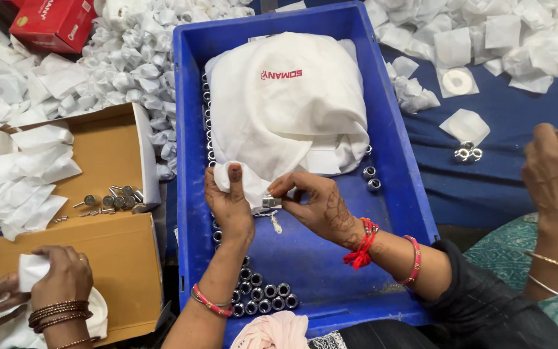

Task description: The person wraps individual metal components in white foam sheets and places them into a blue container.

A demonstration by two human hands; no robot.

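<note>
While a blue plastic crate [408, 194] fills the middle of the view, its long axis running away from the person, a big white cloth bag [285, 103] lies bunched across its far half, leaving bare blue floor in the near half. Along the crate's left wall and near corner sit rows of small metal nuts [263, 294], with two more loose by the right wall. Over the crate's middle, the left hand [230, 200] pinches a corner of a thin white wrapping sheet [250, 184], thumb up on top of it, while the right hand [318, 203] has thumb and forefinger closed on a small metal fitting [270, 201] held at the sheet's lower edge; which way it points is too small to tell. Left of the crate stands an open cardboard box [108, 152] with bolts and wrapped pieces; another person's hands work there, and a third person's hand rests at the right.
</note>
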